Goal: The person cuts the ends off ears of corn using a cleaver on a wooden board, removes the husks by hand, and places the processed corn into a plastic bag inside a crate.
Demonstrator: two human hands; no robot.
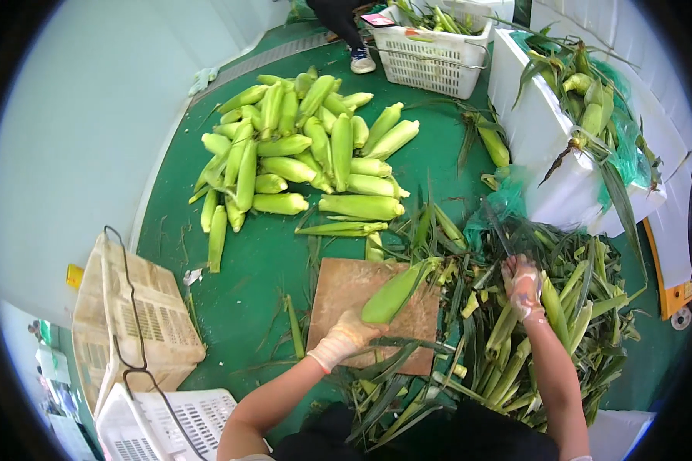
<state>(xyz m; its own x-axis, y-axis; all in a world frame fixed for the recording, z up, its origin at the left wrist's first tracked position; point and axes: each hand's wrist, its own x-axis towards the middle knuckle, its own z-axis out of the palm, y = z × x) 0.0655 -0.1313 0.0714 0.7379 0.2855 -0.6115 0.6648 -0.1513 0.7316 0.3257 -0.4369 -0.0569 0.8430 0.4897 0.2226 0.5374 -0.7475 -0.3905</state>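
My left hand (347,336), in a pale glove, grips the lower end of a green ear of corn (396,296). The ear lies slanted over a brown cutting board (342,286), its tip pointing up and right. My right hand (524,290), also gloved, is closed around the handle of a knife (500,234). The narrow dark blade points away from me, up and slightly left, apart from the ear. Beneath the right hand spreads a heap of stripped husks and leaves (507,361). The knife's handle is mostly hidden by my fingers.
Beyond the board lies a big pile of corn ears (296,146) on the green floor (246,307). White foam boxes (542,146) with leafy corn stand at right. A white crate (430,65) and another person's shoe (362,60) are at the back. Crates (154,323) stand at left.
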